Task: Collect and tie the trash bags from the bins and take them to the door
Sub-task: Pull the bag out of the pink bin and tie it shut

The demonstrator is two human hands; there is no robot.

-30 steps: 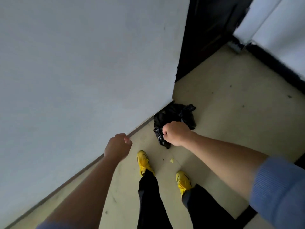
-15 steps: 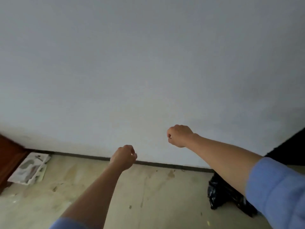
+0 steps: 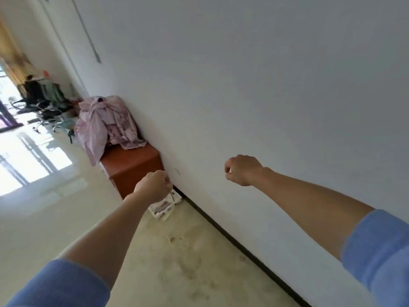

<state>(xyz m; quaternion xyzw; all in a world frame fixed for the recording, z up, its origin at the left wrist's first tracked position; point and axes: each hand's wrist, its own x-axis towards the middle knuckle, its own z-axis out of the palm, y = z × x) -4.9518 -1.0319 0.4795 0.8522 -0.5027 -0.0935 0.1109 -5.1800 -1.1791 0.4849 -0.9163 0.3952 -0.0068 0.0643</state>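
No trash bag and no bin are in view now. My left hand [image 3: 153, 185] is held out in front of me as a loose fist with nothing in it, above the floor near the end of a low cabinet. My right hand [image 3: 242, 169] is also curled into an empty fist, raised in front of the white wall. Both forearms are bare, with blue sleeves pushed up.
A white wall [image 3: 254, 85] with a dark skirting strip [image 3: 232, 238] runs along the right. A low red-brown cabinet [image 3: 132, 167] carries a pile of pink cloth [image 3: 106, 122]. White papers [image 3: 163, 207] lie on the floor beside it. Office chairs [image 3: 44, 107] stand far off by a bright window.
My view has swung left, away from the black trash bag on the floor, which is now out of sight. The cabinet and the far room have come into view. Both hands stay closed and empty.
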